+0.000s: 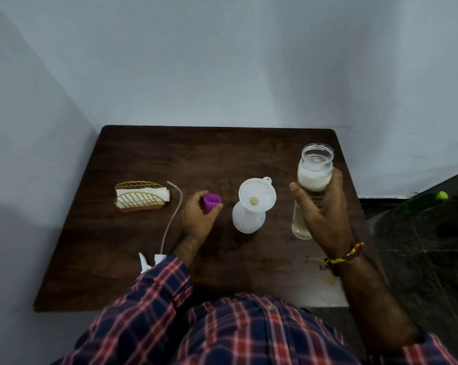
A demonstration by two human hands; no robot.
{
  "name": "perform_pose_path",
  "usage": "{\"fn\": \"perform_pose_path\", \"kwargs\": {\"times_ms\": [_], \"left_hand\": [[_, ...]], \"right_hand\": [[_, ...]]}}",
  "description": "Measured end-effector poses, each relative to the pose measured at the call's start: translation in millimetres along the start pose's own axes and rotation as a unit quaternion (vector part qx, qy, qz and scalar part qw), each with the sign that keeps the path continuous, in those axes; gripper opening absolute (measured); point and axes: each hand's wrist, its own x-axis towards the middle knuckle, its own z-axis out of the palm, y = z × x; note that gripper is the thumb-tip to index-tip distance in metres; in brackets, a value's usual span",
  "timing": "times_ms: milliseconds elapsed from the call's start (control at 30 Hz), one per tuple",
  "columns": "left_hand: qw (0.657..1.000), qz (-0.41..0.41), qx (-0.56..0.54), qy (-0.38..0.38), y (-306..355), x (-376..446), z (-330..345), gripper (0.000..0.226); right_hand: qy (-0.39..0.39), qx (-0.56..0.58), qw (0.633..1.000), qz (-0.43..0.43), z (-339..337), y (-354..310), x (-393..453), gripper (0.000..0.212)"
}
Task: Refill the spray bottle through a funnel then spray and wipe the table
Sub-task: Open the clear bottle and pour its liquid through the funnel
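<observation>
Here the right hand (325, 206) wraps the clear refill bottle (313, 185) mid-body, lifted right of the funnel (256, 194) seated in the white spray bottle (247, 219) on the table (170, 154). The left hand (198, 214) pinches the purple cap (211, 201). Part-full and smooth (likely slippery), the bottle wants a firm grip at its waist.

probably a home corner: small wooden table (148, 259), napkin holder (139, 198), bare walls.

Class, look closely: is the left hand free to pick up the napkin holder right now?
Probably not yet: the left hand already pinches the purple cap. The napkin holder sits unobstructed beside it.
</observation>
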Motion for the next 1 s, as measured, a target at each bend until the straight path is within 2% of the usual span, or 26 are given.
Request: {"fn": "perform_pose_path", "kwargs": {"times_ms": [100,233,367,433,500,533,600,733,867,1000], "left_hand": [[0.995,0.003,0.086,-0.045,-14.0,2.4,10.9,0.060],[0.984,-0.017,0.146,-0.096,-39.9,1.6,16.8,0.060],[0.972,-0.003,0.200,-0.123,-52.6,1.0,12.4,0.061],[0.967,0.004,0.214,-0.137,-48.3,0.7,8.7,0.074],[0.962,0.009,0.221,-0.160,-37.5,-2.2,2.8,0.104],[0.963,0.017,0.207,-0.170,-28.5,-5.6,-0.4,0.117],[0.974,0.049,0.132,-0.177,-5.1,-13.6,-6.1,0.130],[0.976,0.112,-0.038,-0.184,45.6,-31.6,-5.5,0.129],[0.975,0.146,-0.040,-0.164,75.9,-42.6,9.7,0.120],[0.978,0.161,-0.014,-0.129,80.9,-47.1,20.2,0.098]], "right_hand": [[-0.003,-0.015,1.000,-0.003,0.7,-0.2,-3.6,0.054],[-0.012,-0.046,0.999,-0.011,-0.3,1.0,-9.3,0.053],[-0.025,-0.045,0.999,-0.010,1.4,8.7,-15.2,0.059],[-0.029,-0.039,0.999,-0.013,3.1,12.9,-17.5,0.062],[-0.029,-0.031,0.999,-0.014,4.8,15.4,-19.7,0.062],[-0.027,-0.027,0.999,-0.013,5.2,16.8,-20.8,0.061],[-0.022,-0.025,0.999,-0.012,4.2,20.5,-22.3,0.060],[-0.026,-0.031,0.999,-0.004,0.2,29.6,-24.2,0.061],[-0.025,-0.040,0.999,0.006,-2.9,39.1,-25.2,0.063],[-0.041,-0.055,0.998,-0.003,-4.7,46.5,-26.2,0.062]]}}
